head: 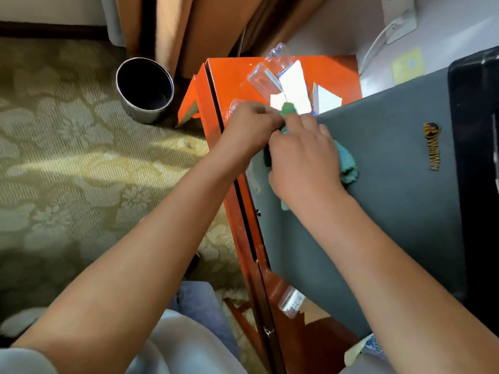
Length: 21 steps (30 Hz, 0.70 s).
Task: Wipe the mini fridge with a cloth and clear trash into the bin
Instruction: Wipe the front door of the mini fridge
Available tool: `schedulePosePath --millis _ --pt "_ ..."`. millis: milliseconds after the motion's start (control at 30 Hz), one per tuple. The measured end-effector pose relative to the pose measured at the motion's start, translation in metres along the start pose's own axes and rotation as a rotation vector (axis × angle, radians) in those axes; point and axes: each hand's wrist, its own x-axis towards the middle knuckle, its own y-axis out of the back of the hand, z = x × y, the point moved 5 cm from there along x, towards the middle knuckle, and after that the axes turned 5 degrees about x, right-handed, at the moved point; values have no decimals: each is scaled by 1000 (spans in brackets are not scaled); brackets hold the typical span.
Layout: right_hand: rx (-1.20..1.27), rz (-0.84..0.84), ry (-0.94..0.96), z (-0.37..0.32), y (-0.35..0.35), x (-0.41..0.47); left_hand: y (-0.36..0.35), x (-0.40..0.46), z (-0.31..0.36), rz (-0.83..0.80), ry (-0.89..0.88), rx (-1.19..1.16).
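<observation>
left hand (249,125) grip: cloth (348,164) | right hand (303,157) grip: cloth, at fridge (391,184) edge | bin (144,90) well apart

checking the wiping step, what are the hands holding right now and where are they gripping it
Both hands hold the green cloth. The right hand bunches its middle against the fridge front; the left hand pinches its upper end.

Grey mini fridge (391,184) door, crumpled teal cloth (348,166) against it, empty round bin (145,90) on carpet, well apart
</observation>
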Motion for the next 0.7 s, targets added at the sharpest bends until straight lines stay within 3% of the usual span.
schedulePosePath --millis 200,467,567,700 --pt "-65 -173 80 -31 -66 5 6 9 -86 70 162 -95" --pt "-142 -147 90 -13 -47 -23 -15 -4 -87 2 147 -139" --pt "-164 -150 92 -25 -72 -16 -10 6 -104 34 176 -134" --pt "-158 -277 86 -42 -128 -14 -9 9 -155 51 300 -62"
